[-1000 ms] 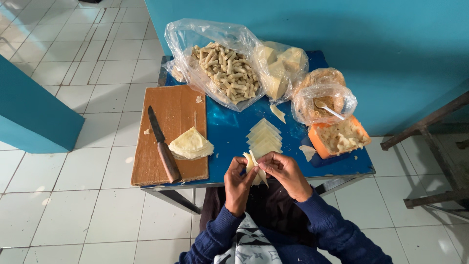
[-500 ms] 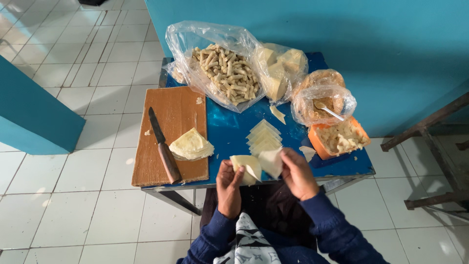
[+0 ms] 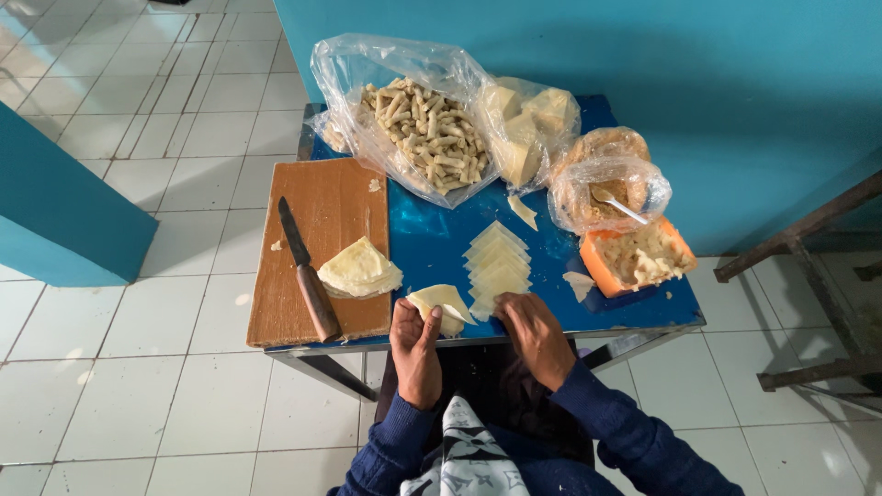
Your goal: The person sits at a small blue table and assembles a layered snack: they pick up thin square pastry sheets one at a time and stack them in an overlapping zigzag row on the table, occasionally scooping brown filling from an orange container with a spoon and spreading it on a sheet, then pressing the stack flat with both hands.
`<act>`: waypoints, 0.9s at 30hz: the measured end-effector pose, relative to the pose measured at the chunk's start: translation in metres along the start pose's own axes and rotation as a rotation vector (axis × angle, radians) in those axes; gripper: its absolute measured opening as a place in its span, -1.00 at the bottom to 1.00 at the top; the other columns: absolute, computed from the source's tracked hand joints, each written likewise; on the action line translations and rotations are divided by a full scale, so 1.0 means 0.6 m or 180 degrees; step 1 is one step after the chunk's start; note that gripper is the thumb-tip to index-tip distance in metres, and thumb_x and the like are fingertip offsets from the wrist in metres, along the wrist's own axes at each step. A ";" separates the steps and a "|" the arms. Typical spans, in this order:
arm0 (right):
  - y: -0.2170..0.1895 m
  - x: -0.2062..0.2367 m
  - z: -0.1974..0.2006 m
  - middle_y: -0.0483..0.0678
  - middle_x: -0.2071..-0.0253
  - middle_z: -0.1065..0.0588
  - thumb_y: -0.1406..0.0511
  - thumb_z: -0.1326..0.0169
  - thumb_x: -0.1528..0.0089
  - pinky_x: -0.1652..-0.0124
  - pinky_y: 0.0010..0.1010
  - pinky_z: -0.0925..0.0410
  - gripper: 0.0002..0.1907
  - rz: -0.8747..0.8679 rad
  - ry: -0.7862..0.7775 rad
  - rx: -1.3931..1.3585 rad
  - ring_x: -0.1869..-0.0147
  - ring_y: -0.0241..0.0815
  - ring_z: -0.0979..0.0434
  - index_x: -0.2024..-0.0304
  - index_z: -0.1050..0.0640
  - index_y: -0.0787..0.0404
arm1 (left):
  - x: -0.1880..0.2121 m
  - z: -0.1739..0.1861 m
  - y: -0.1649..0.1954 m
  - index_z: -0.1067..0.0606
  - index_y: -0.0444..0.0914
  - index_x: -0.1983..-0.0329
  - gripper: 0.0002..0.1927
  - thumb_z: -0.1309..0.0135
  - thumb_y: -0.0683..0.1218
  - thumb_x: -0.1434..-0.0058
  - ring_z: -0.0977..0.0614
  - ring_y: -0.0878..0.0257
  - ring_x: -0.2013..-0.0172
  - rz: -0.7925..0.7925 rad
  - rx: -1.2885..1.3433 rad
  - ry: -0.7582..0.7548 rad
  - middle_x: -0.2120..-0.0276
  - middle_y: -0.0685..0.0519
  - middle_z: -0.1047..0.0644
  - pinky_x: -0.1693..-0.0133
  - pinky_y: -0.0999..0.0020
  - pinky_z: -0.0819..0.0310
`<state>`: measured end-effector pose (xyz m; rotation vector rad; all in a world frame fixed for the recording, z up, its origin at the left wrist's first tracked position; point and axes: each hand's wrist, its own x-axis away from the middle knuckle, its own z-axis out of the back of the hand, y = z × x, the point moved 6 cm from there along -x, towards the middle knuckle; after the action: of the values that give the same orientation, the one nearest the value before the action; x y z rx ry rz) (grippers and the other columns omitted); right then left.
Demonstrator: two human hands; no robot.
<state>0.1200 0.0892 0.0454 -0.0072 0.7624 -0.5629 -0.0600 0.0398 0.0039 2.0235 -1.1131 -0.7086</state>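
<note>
At the near edge of the small blue table point(image 3: 432, 248) our left hand point(image 3: 415, 347) pinches a pale triangular pastry wrapper point(image 3: 441, 301) between thumb and fingers, lifting it just above the tabletop, while our right hand point(image 3: 535, 335) rests with fingers curled down on the bottom of the fanned row of cut wrappers point(image 3: 496, 266); whether it grips one we cannot tell. On the wooden cutting board point(image 3: 322, 239) to the left lies a knife point(image 3: 308, 271) just beside a stack of uncut wrapper sheets point(image 3: 359, 269). Judging by what lies here, the work looks well under way but far from finished: a big clear bag point(image 3: 404, 110) at the far side already holds a heap of rolled pastry sticks point(image 3: 427, 133), yet the fanned row, the stack on the board and the bag of wrapper blocks point(image 3: 528, 129) remain. An orange tub of filling point(image 3: 634, 257) sits to the right, near a second bag with a spoon point(image 3: 606, 188).
</note>
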 end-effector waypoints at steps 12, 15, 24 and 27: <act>-0.022 -0.035 0.034 0.03 0.05 -0.54 0.34 -0.30 -0.13 0.15 -0.35 -0.42 -0.59 -0.1006 -0.0034 -0.1472 0.08 -0.05 -0.58 -0.01 -0.55 0.29 | 0.002 -0.031 -0.021 -0.36 -0.26 0.15 -0.84 -0.13 -0.24 -0.32 -0.54 0.37 0.17 0.0278 -0.0039 -0.0289 0.20 0.06 -0.54 0.10 0.45 -0.42; -0.023 -0.036 0.012 -0.02 0.06 -0.56 0.32 -0.25 -0.18 0.14 -0.44 -0.44 -0.67 -0.1086 -0.0115 -0.1546 0.04 -0.17 -0.61 0.04 -0.53 0.28 | 0.004 -0.039 -0.029 -0.38 -0.27 0.16 -0.84 -0.14 -0.26 -0.33 -0.54 0.38 0.17 0.0356 -0.0103 -0.0463 0.21 0.07 -0.53 0.10 0.45 -0.44; 0.126 0.021 -0.061 -0.10 0.18 -0.62 0.37 -0.12 -0.28 0.12 -0.45 -0.47 -0.88 -0.3195 0.0029 -0.4704 0.13 -0.34 -0.62 0.14 -0.57 0.27 | -0.010 -0.013 -0.011 -0.35 -0.27 0.16 -0.84 -0.11 -0.19 -0.34 -0.58 0.35 0.27 0.0341 -0.0132 -0.0163 0.28 0.05 -0.56 0.21 0.42 -0.49; 0.142 0.007 -0.013 -0.04 0.22 -0.57 0.36 -0.15 -0.39 0.13 -0.48 -0.38 -0.88 -0.2443 0.0262 -0.2716 0.15 -0.31 -0.50 0.09 -0.62 0.31 | -0.017 -0.012 0.015 -0.31 -0.28 0.15 -0.84 -0.08 -0.22 -0.34 -0.60 0.31 0.28 0.0105 -0.0269 -0.0117 0.28 0.02 -0.56 0.23 0.36 -0.54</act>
<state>0.1584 0.1616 0.0195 -1.1088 1.0313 -0.9206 -0.0636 0.0475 0.0164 1.9240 -1.1164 -0.7659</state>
